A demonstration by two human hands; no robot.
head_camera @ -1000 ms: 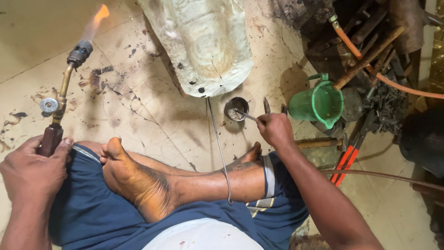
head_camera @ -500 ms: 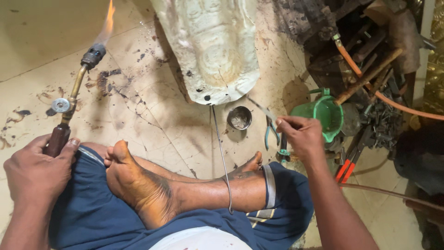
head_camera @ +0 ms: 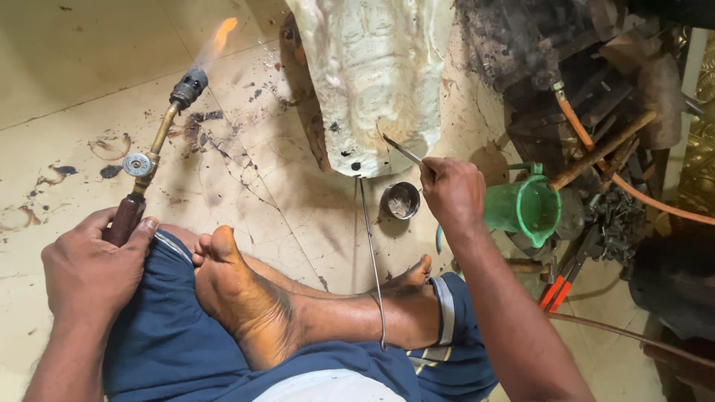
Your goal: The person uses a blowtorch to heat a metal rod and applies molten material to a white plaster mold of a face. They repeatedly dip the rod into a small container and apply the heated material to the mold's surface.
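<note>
Moved: since half a second ago the right hand [head_camera: 453, 195] has risen from beside the small tin up to the white block, bringing the tweezers with it; the left hand has stayed on the torch.
Tweezers [head_camera: 402, 149]: thin metal pair, slanting up and left, tip touching the lower edge of the white block.
Right hand: fingers closed around the tweezers' back end, just right of the tin.
White block [head_camera: 372, 74]: pale, lumpy mass lying on the floor, with dark scorch spots near its lower edge.
Torch [head_camera: 153, 152]: brass tube with a round valve and a dark wooden handle, tilted up and right, orange flame [head_camera: 217, 41] burning at its black nozzle, well apart from the block.
Left hand [head_camera: 89, 272]: closed tight on the torch's handle, resting on the knee.
Tin [head_camera: 401, 201]: small round metal cup on the floor, just below the block.
Wire [head_camera: 372, 260]: thin rod running from under the block down across the ankle.
Green jug [head_camera: 525, 208]: plastic, just right of the right hand.
Floor [head_camera: 74, 89]: cream tiles, stained and cracked.
Person: sits cross-legged, barefoot, in blue shorts.
</note>
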